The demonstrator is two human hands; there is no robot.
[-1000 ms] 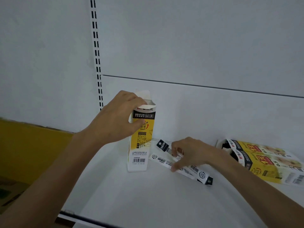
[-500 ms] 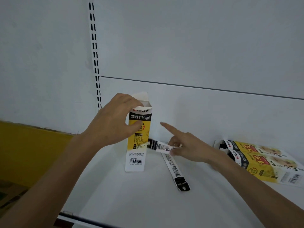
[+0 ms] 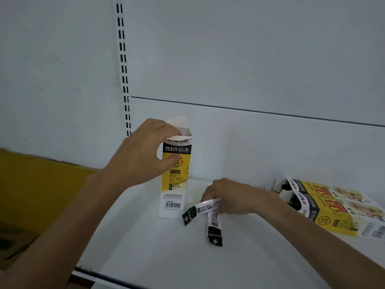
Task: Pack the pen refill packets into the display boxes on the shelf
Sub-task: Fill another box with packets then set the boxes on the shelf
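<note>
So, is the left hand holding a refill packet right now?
No, the left hand grips the upright box, while the right hand pinches a refill packet down on the shelf.

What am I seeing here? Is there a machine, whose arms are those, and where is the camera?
No machine here: these are a person's two bare hands. The picture comes from a camera worn on the head, looking forward and down, so the arms reach in from below. The left hand grips an upright box, open at the top, standing on a white shelf. The right hand pinches the end of a packet of pen refills; a second packet lies on the shelf with its end under that hand. Two more boxes lie flat at the right.
</note>
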